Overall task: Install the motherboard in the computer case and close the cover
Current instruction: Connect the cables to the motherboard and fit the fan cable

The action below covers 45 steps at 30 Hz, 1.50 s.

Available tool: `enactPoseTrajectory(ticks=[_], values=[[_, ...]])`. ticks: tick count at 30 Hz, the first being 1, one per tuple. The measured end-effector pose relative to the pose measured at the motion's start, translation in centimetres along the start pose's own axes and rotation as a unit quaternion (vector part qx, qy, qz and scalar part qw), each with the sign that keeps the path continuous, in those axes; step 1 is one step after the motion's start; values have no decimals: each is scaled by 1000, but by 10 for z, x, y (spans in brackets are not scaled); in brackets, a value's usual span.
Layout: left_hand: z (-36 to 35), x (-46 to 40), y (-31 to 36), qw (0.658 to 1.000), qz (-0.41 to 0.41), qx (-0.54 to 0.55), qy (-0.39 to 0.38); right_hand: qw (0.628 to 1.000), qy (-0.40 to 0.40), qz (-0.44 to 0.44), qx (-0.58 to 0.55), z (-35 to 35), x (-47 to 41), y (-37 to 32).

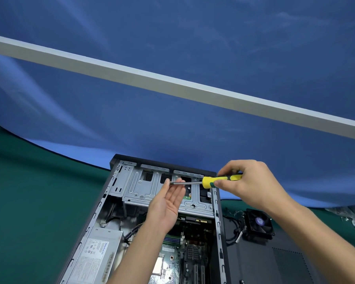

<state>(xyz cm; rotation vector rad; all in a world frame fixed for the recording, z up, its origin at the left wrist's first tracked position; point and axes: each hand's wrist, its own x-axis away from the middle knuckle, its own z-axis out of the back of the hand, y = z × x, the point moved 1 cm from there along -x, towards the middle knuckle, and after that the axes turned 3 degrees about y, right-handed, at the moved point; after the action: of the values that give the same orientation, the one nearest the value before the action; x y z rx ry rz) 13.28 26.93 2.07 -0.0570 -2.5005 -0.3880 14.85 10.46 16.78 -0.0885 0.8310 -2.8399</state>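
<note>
Motherboard (178,261) lying inside open computer case (103,203), near edge of table (29,191), not visibly screwed yet. Right hand (248,185) fingers clamped round screwdriver (219,179) handle, held level above drive cage (150,189). Left hand (168,203) palm up, fingertips pinched at shaft tip, likely seating screw; too small to confirm. Keep shaft steady until screw holds. Cover (275,261) flat along case's right side; fan (258,224) on it needs shifting. Power supply (98,253) inside case, left of board.

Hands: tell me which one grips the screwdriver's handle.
The right hand grips the yellow-green screwdriver handle; the left hand only pinches at its metal tip.
</note>
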Motion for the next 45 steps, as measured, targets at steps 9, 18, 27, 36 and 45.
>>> enactPoseTrajectory(ticks=[9,18,27,36,45], values=[[0,-10,-11,998,13,-15,64,988,26,-72,-132,-11,2,2],[-2,-12,-19,995,48,-50,69,990,60,-82,-95,-12,2,10],[2,-13,-25,993,84,-55,58,990,57,-87,-98,-15,3,17],[12,-14,-27,991,124,-38,43,989,57,-94,-95,-17,0,26],[51,-22,-28,928,83,-310,188,991,50,-102,-72,-22,-9,35]])
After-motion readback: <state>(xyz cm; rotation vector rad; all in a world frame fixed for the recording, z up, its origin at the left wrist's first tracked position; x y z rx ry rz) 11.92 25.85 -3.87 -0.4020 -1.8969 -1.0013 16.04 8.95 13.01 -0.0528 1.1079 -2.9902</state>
